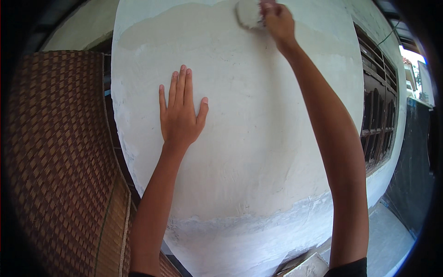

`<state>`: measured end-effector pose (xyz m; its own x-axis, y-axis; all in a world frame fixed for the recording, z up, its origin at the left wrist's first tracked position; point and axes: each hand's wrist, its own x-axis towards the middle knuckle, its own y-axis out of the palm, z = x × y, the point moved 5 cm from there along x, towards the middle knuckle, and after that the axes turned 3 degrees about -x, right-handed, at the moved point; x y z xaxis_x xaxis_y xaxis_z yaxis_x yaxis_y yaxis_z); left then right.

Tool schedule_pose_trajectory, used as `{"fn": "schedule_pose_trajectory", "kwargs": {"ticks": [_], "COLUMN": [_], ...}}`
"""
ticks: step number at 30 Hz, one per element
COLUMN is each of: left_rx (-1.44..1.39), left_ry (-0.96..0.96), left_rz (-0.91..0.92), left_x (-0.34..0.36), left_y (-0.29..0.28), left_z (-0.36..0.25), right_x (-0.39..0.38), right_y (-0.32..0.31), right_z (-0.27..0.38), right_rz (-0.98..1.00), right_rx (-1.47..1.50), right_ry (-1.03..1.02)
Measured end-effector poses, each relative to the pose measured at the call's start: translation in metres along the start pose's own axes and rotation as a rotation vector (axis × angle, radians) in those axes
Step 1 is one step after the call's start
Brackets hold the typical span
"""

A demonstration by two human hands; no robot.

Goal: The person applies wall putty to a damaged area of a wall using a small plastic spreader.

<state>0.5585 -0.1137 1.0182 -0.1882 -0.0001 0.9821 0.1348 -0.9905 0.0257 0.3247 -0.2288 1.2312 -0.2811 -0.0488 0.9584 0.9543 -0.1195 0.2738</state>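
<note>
My left hand (181,111) lies flat on the off-white wall (240,152), palm down, its fingers stretched out and the thumb apart. Up at the top edge of the head view, my right hand (279,22) is closed round the dark reddish grip of a pale, rounded tool (249,14). The tool's face is against the wall or very near it; whether it is a brush or a pad I cannot make out. A beige, uneven coat spreads over the wall's upper and middle part, with whiter, rougher plaster below.
A brown woven mat (60,152) stands along the left. On the right is a dark wooden window (379,101) with bars, and beyond it a dark panel (408,161). Low down, a pale, smeared board-like thing (308,267) sits by the wall's foot.
</note>
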Motion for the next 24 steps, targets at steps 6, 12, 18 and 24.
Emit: {"fn": "schedule_pose_trajectory", "kwargs": {"ticks": [6, 12, 18, 24], "left_rx": [0.005, -0.034, -0.043, -0.011], "left_ry": [-0.004, 0.011, 0.017, -0.003], "left_rz": [0.024, -0.010, 0.021, 0.028], "left_x": [-0.006, 0.003, -0.002, -0.004], "left_y": [0.005, 0.004, 0.002, -0.001], "left_z": [0.007, -0.008, -0.002, -0.002], "right_x": [-0.008, 0.021, -0.008, -0.009], "right_y": [-0.050, -0.034, 0.006, -0.066], "right_z": [-0.032, -0.014, 0.012, -0.019], "right_rz": [-0.279, -0.163, -0.074, -0.543], "right_rx": [-0.320, -0.097, -0.346, -0.202], "right_ry": [0.331, 0.034, -0.056, 0.422]}}
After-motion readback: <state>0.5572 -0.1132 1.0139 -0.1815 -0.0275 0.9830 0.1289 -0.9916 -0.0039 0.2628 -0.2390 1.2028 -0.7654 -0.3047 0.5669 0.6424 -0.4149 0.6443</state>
